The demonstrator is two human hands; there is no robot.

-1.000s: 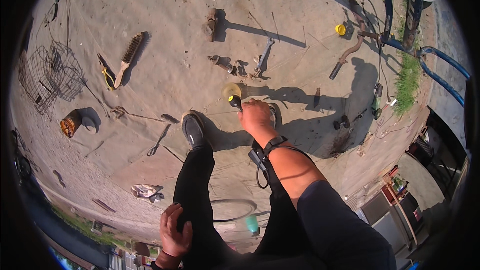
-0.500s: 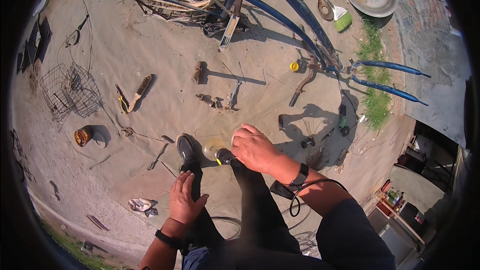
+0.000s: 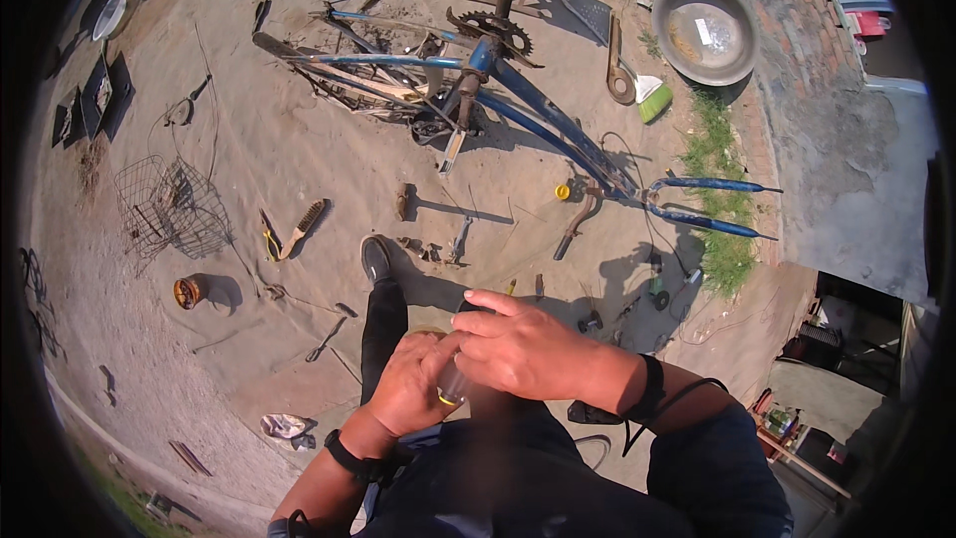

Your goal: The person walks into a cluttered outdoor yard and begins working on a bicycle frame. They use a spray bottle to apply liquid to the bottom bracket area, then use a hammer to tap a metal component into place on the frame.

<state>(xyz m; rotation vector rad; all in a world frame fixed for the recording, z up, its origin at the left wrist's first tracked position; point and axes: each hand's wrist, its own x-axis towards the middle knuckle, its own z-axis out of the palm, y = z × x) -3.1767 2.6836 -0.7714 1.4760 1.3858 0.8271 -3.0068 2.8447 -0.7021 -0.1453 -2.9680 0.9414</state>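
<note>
My two hands meet in front of my lap around a clear cylindrical container with a yellow band at its lower end. My right hand curls over it from the right, with the forefinger pointing left. From the other side my left hand closes on it, the fingers overlapping those of the right. Most of the container is hidden by the hands. Beyond them lie a hammer and a few rusty metal parts on the sandy ground.
An old blue bicycle frame lies ahead, its fork to the right. A wire basket, pliers, a wire brush and a rusty can lie left. A grey basin and a green-tipped brush are far right.
My left hand, open by my left leg before, has moved right and closed on the container. My right hand has brought the container nearer my lap. The view has tilted up.
</note>
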